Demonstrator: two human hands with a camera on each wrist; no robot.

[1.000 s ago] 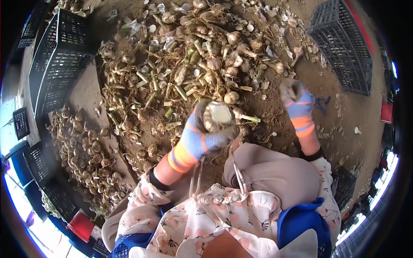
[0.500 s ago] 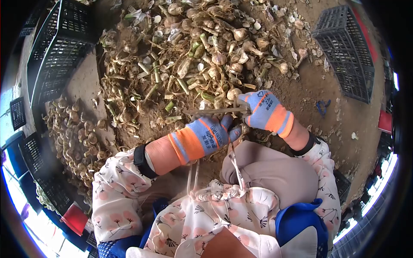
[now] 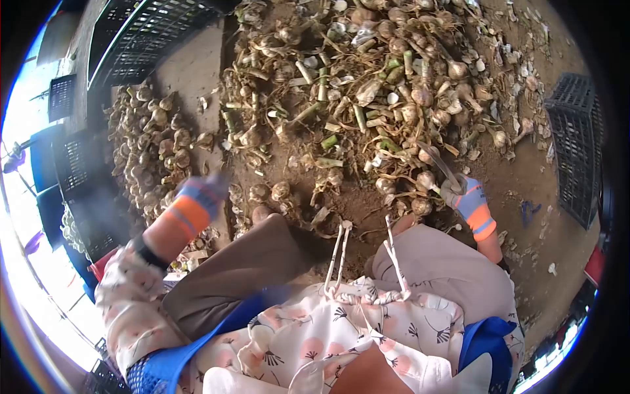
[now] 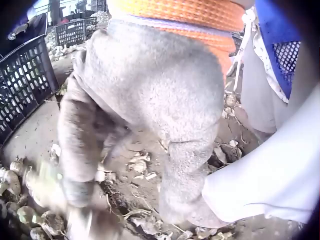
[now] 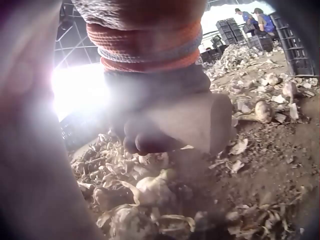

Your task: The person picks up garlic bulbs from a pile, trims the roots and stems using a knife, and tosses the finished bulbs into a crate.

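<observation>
My left hand [image 3: 202, 196], in a blurred orange and blue glove, is at the near right edge of a pile of trimmed garlic bulbs [image 3: 141, 148]. In the left wrist view its thumb and fingers [image 4: 77, 145] are spread apart, and a pale blurred shape shows beside the fingertips. My right hand [image 3: 464, 197] grips a knife [image 3: 441, 164] whose thin blade points up and left over the near edge of the untrimmed garlic heap [image 3: 420, 98]. Gloved fingers [image 5: 142, 142] curl round the knife in the right wrist view.
Black crates [image 3: 574, 148] stand at the right and at the upper left. Cut stems [image 3: 359, 118] and loose skins litter the soil. A small blue item [image 3: 529, 211] lies right of the right hand. Two people [image 5: 262, 21] are in the background of the right wrist view.
My left hand has gone from beside the right hand at the heap to the trimmed pile on the left. The right hand, still holding the knife, has moved apart from it. The head view has shifted left.
</observation>
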